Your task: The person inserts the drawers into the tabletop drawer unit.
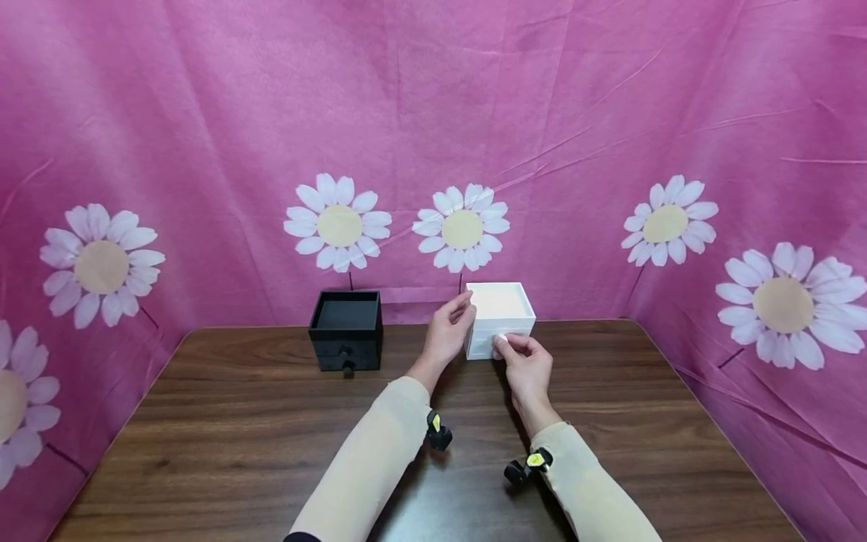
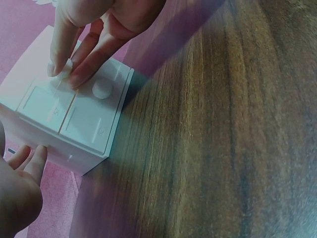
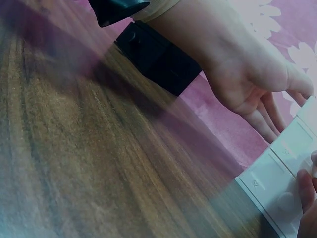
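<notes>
A small white drawer box [image 1: 500, 302] with two stacked drawers stands at the back of the table. My right hand [image 1: 530, 369] pinches the upper drawer's round knob [image 2: 65, 69] between thumb and fingers. Below it, the lower knob [image 2: 102, 88] is untouched. Both drawer fronts look flush with the box. My left hand [image 1: 447, 329] rests its extended fingers against the box's left side, with the thumb near the top edge in the right wrist view.
To the left stands a black drawer box [image 1: 347, 331] with dark knobs, one sticking out in front. The brown wooden table [image 1: 223, 436] meets a pink cloth backdrop [image 1: 433, 90] printed with daisies behind and at both sides.
</notes>
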Tool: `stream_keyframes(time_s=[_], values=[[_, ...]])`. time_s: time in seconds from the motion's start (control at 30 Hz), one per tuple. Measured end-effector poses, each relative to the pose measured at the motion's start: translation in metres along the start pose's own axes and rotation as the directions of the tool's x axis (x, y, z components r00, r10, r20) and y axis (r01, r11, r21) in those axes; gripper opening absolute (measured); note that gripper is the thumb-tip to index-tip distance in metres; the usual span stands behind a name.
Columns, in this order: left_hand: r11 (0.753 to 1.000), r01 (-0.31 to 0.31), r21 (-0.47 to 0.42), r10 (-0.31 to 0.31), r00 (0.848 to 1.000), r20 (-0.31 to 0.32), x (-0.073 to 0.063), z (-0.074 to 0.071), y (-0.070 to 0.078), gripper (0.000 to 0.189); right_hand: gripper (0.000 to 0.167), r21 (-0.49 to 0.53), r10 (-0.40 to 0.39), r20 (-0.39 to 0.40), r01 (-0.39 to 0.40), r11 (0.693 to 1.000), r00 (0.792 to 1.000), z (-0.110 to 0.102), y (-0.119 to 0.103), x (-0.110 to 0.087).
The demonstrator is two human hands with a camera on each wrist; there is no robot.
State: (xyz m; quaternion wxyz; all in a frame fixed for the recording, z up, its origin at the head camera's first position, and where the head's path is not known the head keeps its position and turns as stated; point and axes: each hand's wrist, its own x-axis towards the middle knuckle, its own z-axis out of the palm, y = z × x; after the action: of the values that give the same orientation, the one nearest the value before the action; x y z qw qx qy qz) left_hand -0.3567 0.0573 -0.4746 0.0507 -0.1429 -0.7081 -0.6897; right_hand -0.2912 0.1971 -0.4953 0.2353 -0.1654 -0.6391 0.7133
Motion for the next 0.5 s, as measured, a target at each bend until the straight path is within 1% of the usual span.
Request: stream_keyframes(time_s=[0.2,0.4,0.5], values=[[1.0,0.004,-0.001,-0.004,1.0,0.0,0.0005,-0.0019,-0.0021,0.04,0.024,0.015,0.009,0.002,-0.009,1.0,1.0,0.0016,0.0009,-0.0001],[1.0,0.02,0.003,-0.02,1.0,0.012,-0.0005,-0.0038,-0.0025,0.042,0.027,-0.042,0.012,0.008,-0.011,0.999,1.0,-0.0026,0.0017,-0.0015],[0.999,0.036,0.002,-0.036,0.999,0.017,-0.0019,-0.006,-0.0019,0.043,0.027,-0.02,0.028,0.028,-0.028,0.999,0.999,-0.0065,0.0008,-0.0044]])
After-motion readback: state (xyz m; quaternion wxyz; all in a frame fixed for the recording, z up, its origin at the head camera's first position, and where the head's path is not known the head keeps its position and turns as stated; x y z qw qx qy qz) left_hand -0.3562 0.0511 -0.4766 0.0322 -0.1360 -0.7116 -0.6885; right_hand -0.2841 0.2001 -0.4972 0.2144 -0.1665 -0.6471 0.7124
